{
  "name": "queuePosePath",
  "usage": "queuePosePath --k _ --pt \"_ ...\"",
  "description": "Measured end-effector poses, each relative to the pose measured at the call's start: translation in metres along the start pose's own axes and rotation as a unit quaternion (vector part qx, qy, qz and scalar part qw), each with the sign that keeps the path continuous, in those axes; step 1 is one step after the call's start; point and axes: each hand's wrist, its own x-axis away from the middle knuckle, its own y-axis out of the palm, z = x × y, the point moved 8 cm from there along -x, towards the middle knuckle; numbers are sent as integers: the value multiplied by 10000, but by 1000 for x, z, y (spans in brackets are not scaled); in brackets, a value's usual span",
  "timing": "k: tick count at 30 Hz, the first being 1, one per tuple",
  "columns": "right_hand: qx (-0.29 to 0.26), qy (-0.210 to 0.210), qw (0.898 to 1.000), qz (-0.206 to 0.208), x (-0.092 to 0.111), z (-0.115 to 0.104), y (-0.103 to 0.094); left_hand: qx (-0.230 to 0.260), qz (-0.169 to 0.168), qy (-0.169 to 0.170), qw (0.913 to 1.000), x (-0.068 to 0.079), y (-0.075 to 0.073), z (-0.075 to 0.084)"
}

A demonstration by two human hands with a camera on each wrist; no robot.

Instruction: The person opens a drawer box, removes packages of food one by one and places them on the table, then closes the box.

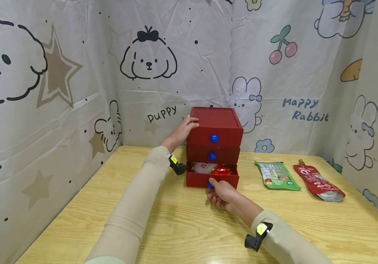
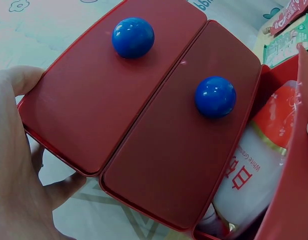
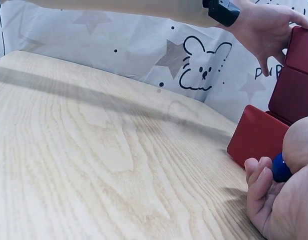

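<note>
A red cabinet with three drawers and round blue knobs stands on the table. Its bottom drawer is pulled out; the upper two are closed. Inside the open drawer lie a white-and-red packet with "White Gra…" lettering and a shiny red packet. My left hand rests spread on the cabinet's upper left corner, thumb over the top and fingers along the side. With thumb and curled fingers, my right hand pinches the bottom drawer's blue knob.
To the right of the cabinet lie a green pouch and a red spouted pouch, both flat on the wooden table. Patterned cloth encloses the back and sides. Each wrist wears a small black camera.
</note>
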Motion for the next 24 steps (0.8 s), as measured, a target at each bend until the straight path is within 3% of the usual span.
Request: queuePosePath --k 24 --pt "328 -16 9994 -148 31 7 7 56 -54 -61 10000 0 0 0"
